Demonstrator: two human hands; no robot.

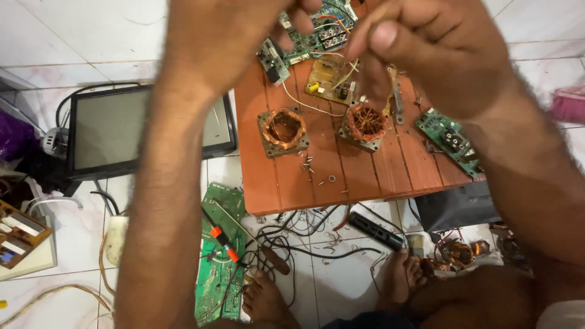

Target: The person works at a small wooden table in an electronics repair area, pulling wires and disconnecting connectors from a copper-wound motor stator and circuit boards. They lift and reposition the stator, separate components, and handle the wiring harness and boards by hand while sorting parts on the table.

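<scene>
Both hands are up close, above the red wooden counter (317, 176). The right hand (439, 55) pinches shut on something too small to see. The left hand (231, 36) is blurry; I cannot tell its grip. Below sit two copper coils (283, 130) and green boards (448, 137).

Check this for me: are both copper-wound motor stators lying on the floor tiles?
No, both copper-wound stators sit on the low red wooden table, side by side.
</scene>
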